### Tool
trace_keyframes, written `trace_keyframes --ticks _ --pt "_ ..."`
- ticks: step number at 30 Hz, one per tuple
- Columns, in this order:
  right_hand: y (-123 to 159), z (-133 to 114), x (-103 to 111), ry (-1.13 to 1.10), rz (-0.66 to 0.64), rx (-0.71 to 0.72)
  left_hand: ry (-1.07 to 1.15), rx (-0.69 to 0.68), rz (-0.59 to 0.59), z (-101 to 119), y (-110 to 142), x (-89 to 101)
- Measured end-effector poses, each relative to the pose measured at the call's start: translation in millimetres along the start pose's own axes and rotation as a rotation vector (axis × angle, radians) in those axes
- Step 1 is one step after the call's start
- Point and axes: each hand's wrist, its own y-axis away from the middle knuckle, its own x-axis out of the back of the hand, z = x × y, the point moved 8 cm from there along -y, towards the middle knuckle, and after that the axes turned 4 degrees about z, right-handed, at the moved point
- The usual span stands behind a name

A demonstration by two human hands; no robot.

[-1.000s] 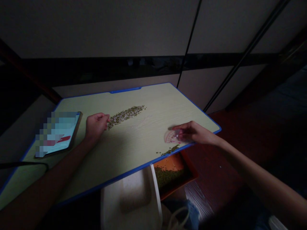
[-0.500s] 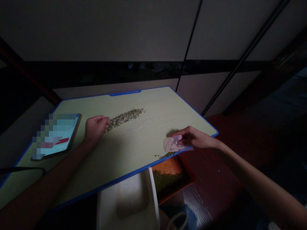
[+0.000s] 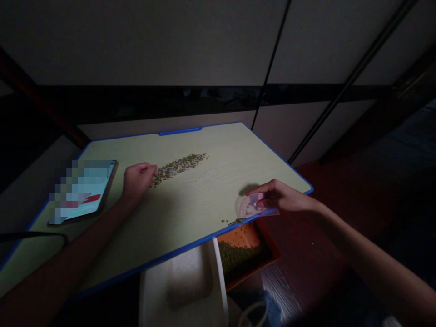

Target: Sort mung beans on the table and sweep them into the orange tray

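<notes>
My right hand (image 3: 274,195) grips a clear plastic protractor (image 3: 248,205) with pinkish markings, fingers above and thumb across it. The protractor lies at the near edge of the pale board, partly sticking out past the blue rim. Just beside it, a few small green beans (image 3: 235,221), which look like mung beans, sit on the edge. My left hand (image 3: 138,178) is closed, resting at the left end of a long strip of beans mixed with pale bits (image 3: 180,166). Whatever its fingers hold is hidden.
Below the board's (image 3: 204,200) near edge stands an orange box (image 3: 241,236) with many green beans inside. A white bin (image 3: 150,295) adjoins it on the left. A tablet (image 3: 89,193) lies on the board's left side, near a dark cable (image 3: 37,235). Cabinet doors (image 3: 170,41) rise behind.
Fewer beans lie on the edge beside the protractor, and several specks now show against the orange box's inner wall. My left hand stays by the strip. The view shifts slightly.
</notes>
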Motion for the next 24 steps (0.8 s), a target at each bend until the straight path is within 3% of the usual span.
trace_keyframes --ticks 8,15,24 --pt "-28 -15 -3 0.029 0.012 0.116 0.003 -0.007 0.000 3 1 0.0" --pt "-59 -41 -39 0.011 -0.172 0.211 0.016 -0.018 -0.004 0 -1 -0.2" --pt "-48 -42 -51 -0.050 -0.327 0.150 0.021 -0.010 -0.003 4 2 0.5"
